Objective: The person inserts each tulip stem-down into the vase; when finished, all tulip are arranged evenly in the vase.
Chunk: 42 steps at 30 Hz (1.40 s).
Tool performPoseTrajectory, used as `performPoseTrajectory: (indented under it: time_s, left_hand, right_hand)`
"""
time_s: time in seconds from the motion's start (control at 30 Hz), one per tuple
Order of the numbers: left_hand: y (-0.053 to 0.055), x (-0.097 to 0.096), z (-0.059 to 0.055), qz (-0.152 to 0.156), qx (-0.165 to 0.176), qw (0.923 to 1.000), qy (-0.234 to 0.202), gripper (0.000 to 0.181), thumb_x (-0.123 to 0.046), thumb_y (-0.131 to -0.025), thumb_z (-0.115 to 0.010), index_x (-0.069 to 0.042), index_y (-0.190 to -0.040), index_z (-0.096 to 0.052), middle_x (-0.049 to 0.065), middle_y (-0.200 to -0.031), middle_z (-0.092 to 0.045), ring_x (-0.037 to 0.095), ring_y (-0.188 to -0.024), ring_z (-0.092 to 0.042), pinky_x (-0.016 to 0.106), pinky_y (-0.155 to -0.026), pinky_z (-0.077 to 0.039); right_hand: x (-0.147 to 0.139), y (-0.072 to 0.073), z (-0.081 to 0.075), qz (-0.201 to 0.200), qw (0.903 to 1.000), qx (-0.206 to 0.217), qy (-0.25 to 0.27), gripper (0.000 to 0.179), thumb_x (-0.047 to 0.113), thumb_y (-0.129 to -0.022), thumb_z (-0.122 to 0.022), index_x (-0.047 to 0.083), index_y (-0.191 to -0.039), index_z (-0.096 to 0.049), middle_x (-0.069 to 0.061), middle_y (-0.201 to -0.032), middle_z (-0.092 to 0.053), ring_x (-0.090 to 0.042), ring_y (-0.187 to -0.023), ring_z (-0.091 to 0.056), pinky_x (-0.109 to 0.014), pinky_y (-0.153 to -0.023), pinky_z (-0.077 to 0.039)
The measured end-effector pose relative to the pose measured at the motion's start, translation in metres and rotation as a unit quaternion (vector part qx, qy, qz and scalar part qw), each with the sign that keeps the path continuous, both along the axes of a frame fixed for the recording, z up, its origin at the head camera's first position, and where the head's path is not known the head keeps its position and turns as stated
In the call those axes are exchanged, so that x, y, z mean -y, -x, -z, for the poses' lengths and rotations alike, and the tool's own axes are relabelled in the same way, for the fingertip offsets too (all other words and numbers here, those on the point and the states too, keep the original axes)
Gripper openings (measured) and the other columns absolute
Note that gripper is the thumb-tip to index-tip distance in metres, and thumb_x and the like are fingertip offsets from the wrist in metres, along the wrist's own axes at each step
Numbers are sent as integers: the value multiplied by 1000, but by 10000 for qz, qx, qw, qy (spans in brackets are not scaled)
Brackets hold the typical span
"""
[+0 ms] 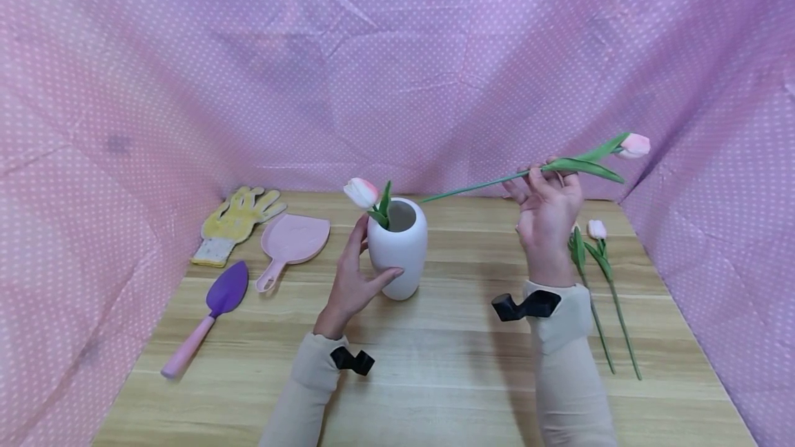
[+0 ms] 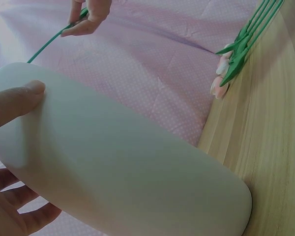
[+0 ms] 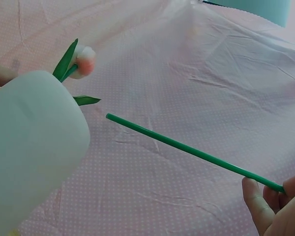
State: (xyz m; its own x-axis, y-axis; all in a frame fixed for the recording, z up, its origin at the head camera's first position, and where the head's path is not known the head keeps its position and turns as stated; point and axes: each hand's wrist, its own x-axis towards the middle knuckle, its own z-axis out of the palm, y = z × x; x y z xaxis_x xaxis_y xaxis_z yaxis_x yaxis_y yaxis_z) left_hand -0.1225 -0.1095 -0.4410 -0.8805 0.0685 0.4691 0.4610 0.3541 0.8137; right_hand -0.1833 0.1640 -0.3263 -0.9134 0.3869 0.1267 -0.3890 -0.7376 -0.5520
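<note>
A white vase (image 1: 402, 261) stands upright on the table, one pink-and-white tulip (image 1: 361, 193) leaning from its left rim. My left hand (image 1: 355, 281) grips the vase's left side; in the left wrist view the thumb (image 2: 19, 102) lies across it and the fingers curl round the other side. My right hand (image 1: 549, 216) pinches a second tulip (image 1: 635, 146) by its green stem below the leaves, up in the air with the bloom to the right. Its stem end (image 3: 110, 117) points at the vase's mouth, with a gap between them in the right wrist view.
More tulips (image 1: 597, 230) lie on the wooden table (image 1: 459, 378) at the right, partly behind my right forearm. To the left lie a yellow-and-white glove (image 1: 236, 223), a pink dustpan-shaped scoop (image 1: 297, 239) and a purple trowel (image 1: 227, 288). Pink dotted cloth (image 1: 397, 74) surrounds the table's back and sides.
</note>
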Motion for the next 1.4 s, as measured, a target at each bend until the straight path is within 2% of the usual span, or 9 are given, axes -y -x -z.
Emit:
performPoseTrajectory:
  time_s: [0.17, 0.33, 0.63, 0.87, 1.0, 1.4]
  left_hand:
    - [0, 0, 1, 6, 45, 10000, 22, 104, -7, -75, -88, -4, -157, -25, 16, -160, -38, 40, -137, -49, 55, -111, -45]
    - [0, 0, 1, 20, 8, 10000, 26, 104, -7, -75, -88, -5, -157, -25, 16, -160, -38, 39, -137, -49, 56, -110, -45]
    - [1, 1, 2, 9, -42, 10000, 44, 104, -8, -74, -88, -5, -157, -25, 16, -160, -38, 39, -136, -50, 56, -109, -46]
    - [1, 1, 0, 2, -72, 10000, 64, 104, -7, -74, -88, -5, -157, -26, 16, -159, -39, 39, -136, -50, 56, -109, -46]
    - [1, 1, 0, 6, -69, 10000, 39, 103, -8, -74, -88, -4, -157, -26, 16, -159, -39, 39, -137, -49, 57, -109, -46]
    - [3, 2, 1, -1, -69, 10000, 46, 103, -7, -74, -88, -4, -157, -26, 17, -159, -39, 39, -138, -48, 57, -109, -45]
  right_hand:
    - [8, 1, -1, -58, 9997, -11, -230, 18, -14, -91, -58, 1, -98, -53, -7, -79, -57, -19, -70, -64, -37, -57, -63]
    - [18, 0, -3, -91, 9976, -42, -684, 19, -12, -91, -60, 4, -99, -54, -6, -83, -57, -17, -74, -65, -36, -59, -63]
    - [36, 1, -8, -70, 9930, -112, -1177, 22, -16, -92, -55, 4, -103, -53, -5, -84, -59, -16, -74, -66, -33, -59, -63]
    - [45, 5, -10, -65, 9887, -198, -1486, 25, -17, -90, -56, 5, -101, -53, -4, -84, -59, -15, -73, -66, -31, -59, -63]
    - [50, 9, -9, -181, 9875, -179, -1557, 29, -19, -90, -54, 8, -101, -53, -4, -84, -58, -16, -72, -66, -31, -59, -63]
    - [70, 18, -4, -578, 9747, -17, -2159, 33, -18, -90, -55, 12, -103, -54, -1, -87, -57, -13, -76, -66, -31, -61, -63]
